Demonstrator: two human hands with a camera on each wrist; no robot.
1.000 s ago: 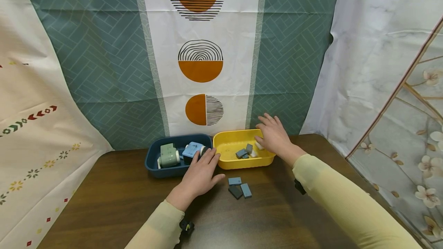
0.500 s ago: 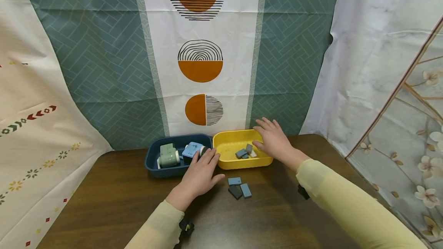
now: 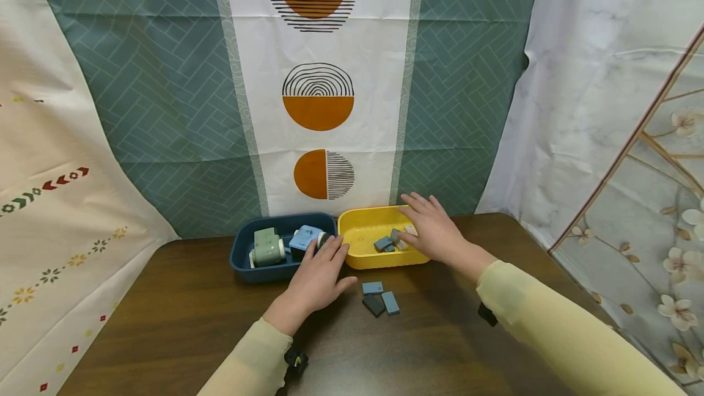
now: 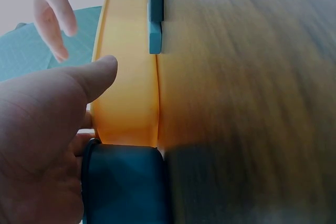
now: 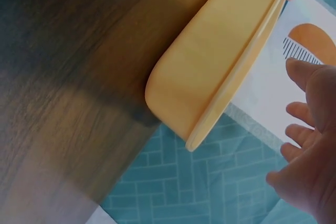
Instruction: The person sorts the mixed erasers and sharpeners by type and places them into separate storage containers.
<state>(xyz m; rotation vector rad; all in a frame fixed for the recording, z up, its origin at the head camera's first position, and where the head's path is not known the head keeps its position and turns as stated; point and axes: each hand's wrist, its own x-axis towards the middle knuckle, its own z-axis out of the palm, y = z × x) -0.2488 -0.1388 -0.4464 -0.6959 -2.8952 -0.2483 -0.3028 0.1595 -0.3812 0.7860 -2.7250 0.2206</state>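
Observation:
My left hand (image 3: 316, 280), fingers straight, rests at the meeting rims of the navy bin (image 3: 242, 271) and the yellow bin (image 3: 387, 261). In the left wrist view its thumb lies along the yellow bin's side. My right hand (image 3: 437, 234) hovers over the yellow bin's right end with fingers spread; nothing shows in it in the right wrist view. Small blue, grey and white blocks (image 3: 382, 244) lie in the yellow bin, partly hidden by that hand. The navy bin holds a green boxy object (image 3: 267, 247) and a light-blue and black one (image 3: 305, 239).
Two blue blocks (image 3: 390, 303) and a dark block (image 3: 373, 305) lie on the brown wooden table (image 3: 220, 329) in front of the yellow bin. A patterned cloth (image 3: 341, 109) hangs right behind the bins; other cloths hang at both sides.
My right hand has shifted slightly left and towards me above the yellow bin, so it covers different blocks. The left hand, the bins and the blocks on the table have stayed put.

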